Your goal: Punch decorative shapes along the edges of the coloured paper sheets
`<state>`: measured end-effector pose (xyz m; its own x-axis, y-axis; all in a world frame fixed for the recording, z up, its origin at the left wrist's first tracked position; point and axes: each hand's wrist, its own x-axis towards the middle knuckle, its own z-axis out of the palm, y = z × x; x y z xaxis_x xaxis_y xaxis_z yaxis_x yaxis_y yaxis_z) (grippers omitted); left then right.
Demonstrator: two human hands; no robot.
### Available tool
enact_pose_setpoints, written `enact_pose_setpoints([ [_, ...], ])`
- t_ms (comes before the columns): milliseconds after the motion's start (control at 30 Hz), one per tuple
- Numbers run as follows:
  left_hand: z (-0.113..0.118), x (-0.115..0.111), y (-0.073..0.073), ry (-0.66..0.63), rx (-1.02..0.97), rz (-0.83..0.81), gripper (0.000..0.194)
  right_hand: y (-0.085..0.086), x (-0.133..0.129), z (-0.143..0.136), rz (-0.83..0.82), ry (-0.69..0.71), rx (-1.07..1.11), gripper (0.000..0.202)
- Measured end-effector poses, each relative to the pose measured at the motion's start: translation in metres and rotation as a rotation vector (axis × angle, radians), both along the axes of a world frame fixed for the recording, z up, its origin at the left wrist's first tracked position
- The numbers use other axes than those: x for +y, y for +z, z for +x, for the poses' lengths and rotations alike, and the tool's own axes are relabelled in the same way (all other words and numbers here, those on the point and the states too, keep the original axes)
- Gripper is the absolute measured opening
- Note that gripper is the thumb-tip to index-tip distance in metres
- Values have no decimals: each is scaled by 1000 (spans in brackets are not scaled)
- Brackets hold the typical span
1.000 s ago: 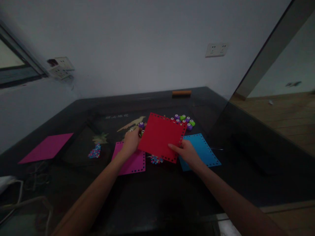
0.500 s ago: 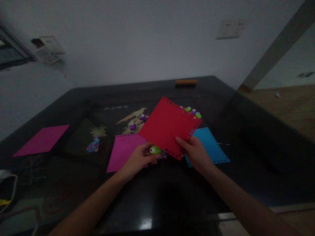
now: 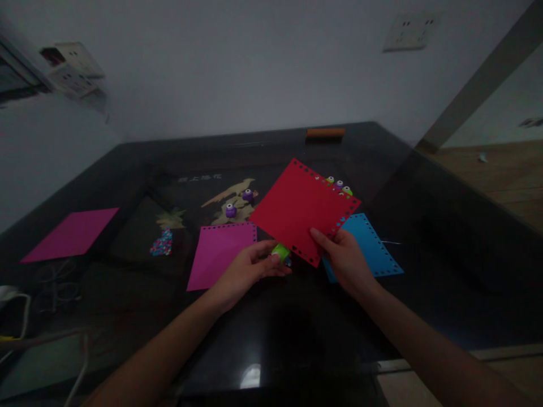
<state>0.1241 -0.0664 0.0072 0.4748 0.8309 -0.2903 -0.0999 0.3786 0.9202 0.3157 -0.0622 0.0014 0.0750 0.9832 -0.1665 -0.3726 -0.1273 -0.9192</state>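
A red square sheet of paper (image 3: 303, 212), with small holes punched along three edges, is held up tilted above the table. My right hand (image 3: 345, 257) pinches it near its lower right edge, thumb on top. My left hand (image 3: 254, 265) is closed around a small green craft hole punch (image 3: 280, 253) at the sheet's lower edge. Whether the punch's slot is around the paper cannot be made out. Beneath lie a pink sheet (image 3: 218, 254) with holes along its edges and a blue sheet (image 3: 371, 246), also punched, partly covered by my right hand.
Two purple punches (image 3: 231, 211) stand beyond the pink sheet; several green and purple punches (image 3: 338, 184) show behind the red one. Confetti (image 3: 163, 244) lies left, near another pink sheet (image 3: 72, 234). A brown roll (image 3: 325, 133) rests at the back. Cables (image 3: 57, 288) lie lower left.
My left hand has turned the green punch and shifted it right, closer to the red sheet's lower edge. My right hand still holds the sheet. The view has shifted slightly.
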Motion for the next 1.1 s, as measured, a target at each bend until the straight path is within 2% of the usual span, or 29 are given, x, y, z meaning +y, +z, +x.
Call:
enact_pose_setpoints([
  [200,0,0,-3,21,43,17,34,-2,-1,4,81,-58,-214,26],
  [467,0,-1,-2,67,33,8,35,8,-6,4,181,-98,-444,23],
  [767,2,-3,2,101,17,-8,31,7,-7,5,231,-78,-489,24],
  [1100,2,-3,0,96,-9,-12,33,13,-9,3,250,-79,-542,20],
])
